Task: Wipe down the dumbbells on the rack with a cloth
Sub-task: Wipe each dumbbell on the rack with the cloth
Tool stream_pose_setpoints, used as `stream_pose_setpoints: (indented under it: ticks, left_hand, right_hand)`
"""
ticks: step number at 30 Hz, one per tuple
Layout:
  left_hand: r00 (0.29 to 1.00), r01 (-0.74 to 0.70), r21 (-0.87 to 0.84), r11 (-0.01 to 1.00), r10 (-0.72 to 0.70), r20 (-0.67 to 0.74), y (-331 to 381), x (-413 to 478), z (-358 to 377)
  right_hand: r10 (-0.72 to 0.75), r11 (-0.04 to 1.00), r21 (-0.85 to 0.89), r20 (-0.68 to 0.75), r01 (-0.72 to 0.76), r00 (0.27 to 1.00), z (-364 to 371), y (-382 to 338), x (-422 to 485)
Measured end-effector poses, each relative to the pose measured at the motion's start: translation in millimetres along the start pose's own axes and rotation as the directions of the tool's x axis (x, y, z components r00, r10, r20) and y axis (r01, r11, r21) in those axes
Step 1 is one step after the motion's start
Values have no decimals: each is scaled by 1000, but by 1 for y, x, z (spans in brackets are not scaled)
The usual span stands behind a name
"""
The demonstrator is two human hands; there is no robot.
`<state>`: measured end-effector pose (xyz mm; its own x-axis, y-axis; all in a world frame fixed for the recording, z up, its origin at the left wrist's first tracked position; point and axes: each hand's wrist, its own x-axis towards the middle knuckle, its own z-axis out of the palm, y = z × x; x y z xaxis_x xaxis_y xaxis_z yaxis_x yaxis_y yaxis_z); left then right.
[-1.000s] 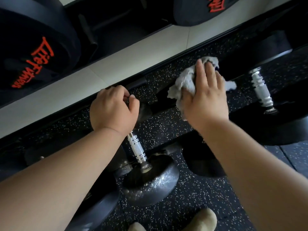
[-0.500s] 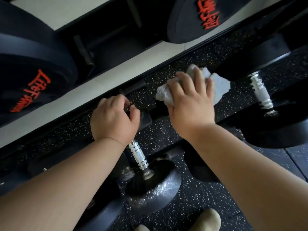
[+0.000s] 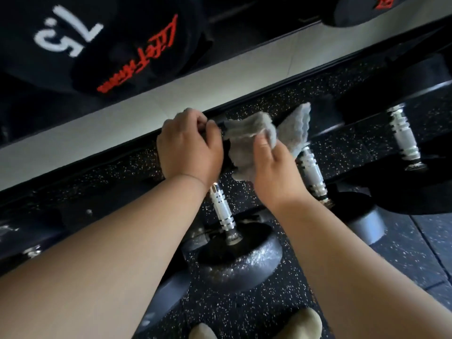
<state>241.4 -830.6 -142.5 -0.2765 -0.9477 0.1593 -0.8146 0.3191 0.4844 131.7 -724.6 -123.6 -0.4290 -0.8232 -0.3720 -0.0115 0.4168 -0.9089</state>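
Note:
A black dumbbell with a ribbed chrome handle (image 3: 221,211) lies on the low rack, its near round head (image 3: 241,255) towards me. My left hand (image 3: 189,145) curls over the dumbbell's far head, which it mostly hides. My right hand (image 3: 274,165) grips a grey cloth (image 3: 249,135) and holds it against that far head, just right of my left hand. A second dumbbell handle (image 3: 311,172) lies to the right, partly behind my right wrist. A third dumbbell handle (image 3: 403,135) lies further right.
The rack's black rail (image 3: 342,67) runs diagonally behind the dumbbells. Beyond it are pale floor tiles and large black weight plates (image 3: 73,45) with red lettering. The speckled black rubber floor (image 3: 244,311) lies below. My shoe tips (image 3: 303,321) show at the bottom edge.
My right hand has carried the cloth left from the second dumbbell's far head to the one under my left hand. The camera has shifted right and down.

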Motion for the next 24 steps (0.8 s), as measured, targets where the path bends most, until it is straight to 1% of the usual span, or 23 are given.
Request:
stream_pose_setpoints:
  ticks: [1, 2, 3, 5, 6, 7, 9, 11, 13, 14, 15, 16, 18, 19, 20, 21, 22, 23, 24]
  left_hand:
    - [999, 23, -55, 998, -24, -29, -9, -8, -3]
    - [996, 49, -102, 994, -57, -69, -22, -18, -10]
    - [988, 74, -126, 989, -90, -128, -37, -32, -20]
    - [968, 93, -107, 990, -115, -225, -72, -60, -50]
    - [970, 94, -72, 993, -107, -217, -88, -74, -65]
    - [980, 93, -19, 995, -95, -175, -102, -86, -78]
    - [996, 60, 125, 990, -52, -68, -129, -104, -94]
    - [1000, 25, 244, 969, -23, -10, -151, -107, -102]
    - [1000, -1, 271, 963, 0, 2, -166, -94, -110]
    - [1000, -17, 268, 963, 19, -3, -172, -82, -114]
    - [999, -30, 267, 963, 34, -11, -177, -68, -116]
    - [999, -39, 262, 964, 45, -16, -181, -54, -116]
    - [1000, -11, 192, 981, 15, -19, -179, -25, -112]
    - [999, 29, 137, 990, -26, -27, -174, -15, -108]
    - [997, 78, 108, 991, -74, -39, -169, -8, -104]
    - [992, 119, 132, 984, -114, -48, -166, -5, -100]
    - [989, 144, 193, 970, -135, -62, -163, -5, -99]
    - [986, 161, 246, 956, -144, -86, -162, -7, -98]
    - [982, 180, 269, 946, -156, -110, -161, -10, -99]
  right_hand:
    - [79, 996, 29, 46, -80, 996, 2, -1, -2]
    - [119, 993, 2, 92, -119, 989, 3, 0, -1]
    - [125, 990, -78, 131, -115, 984, 6, 1, 0]
    - [60, 959, -284, 173, -8, 983, 17, -1, 1]
    - [13, 936, -348, 171, 48, 985, 23, 0, 3]
    - [-21, 929, -362, 157, 78, 987, 27, 1, 7]
    - [-12, 933, -356, 104, 49, 994, 39, 5, 15]
    - [-23, 916, -399, 54, 42, 998, 53, 10, 21]
    - [-105, 854, -509, 29, 105, 994, 68, 10, 15]
    - [-148, 781, -606, 52, 149, 988, 77, 10, 8]
    - [-180, 670, -718, 91, 190, 979, 87, 10, 0]
    - [-219, 537, -811, 130, 231, 967, 98, 10, -7]
    - [-329, 290, -903, 216, 316, 919, 115, 12, -15]
    - [-364, 196, -911, 277, 364, 889, 118, 13, -14]
    - [-383, 122, -897, 351, 424, 854, 116, 16, -11]
    - [-394, 71, -867, 431, 494, 812, 107, 17, -6]
    - [-401, 31, -831, 499, 555, 769, 94, 19, 0]
    - [-401, 8, -801, 546, 598, 736, 79, 20, 5]
    - [-392, 10, -785, 567, 620, 724, 64, 23, 9]
